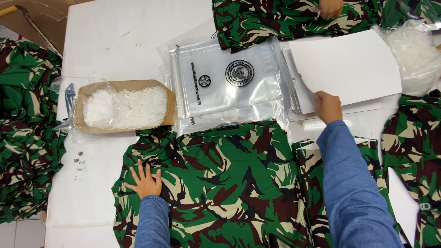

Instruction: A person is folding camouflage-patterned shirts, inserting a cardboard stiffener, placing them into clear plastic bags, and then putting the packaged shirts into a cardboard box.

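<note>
Head view: left hand (pixel 145 182) lay flat on the camouflage garment (pixel 220 183); right hand (pixel 327 106) pinched the white card (pixel 349 66) stack's near edge.

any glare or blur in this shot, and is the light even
Head view: light is flat and even, with only faint shadows under the left hand and right hand; soft glare streaks the clear plastic bags; the camouflage garment stays sharp; edges bow slightly.

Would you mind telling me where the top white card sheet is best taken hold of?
Grip the top white card sheet at its near left corner, where the right hand already rests. That corner overhangs the stack of sheets beneath, so fingers can probably slip under from the near side; elsewhere it lies flat.
</note>
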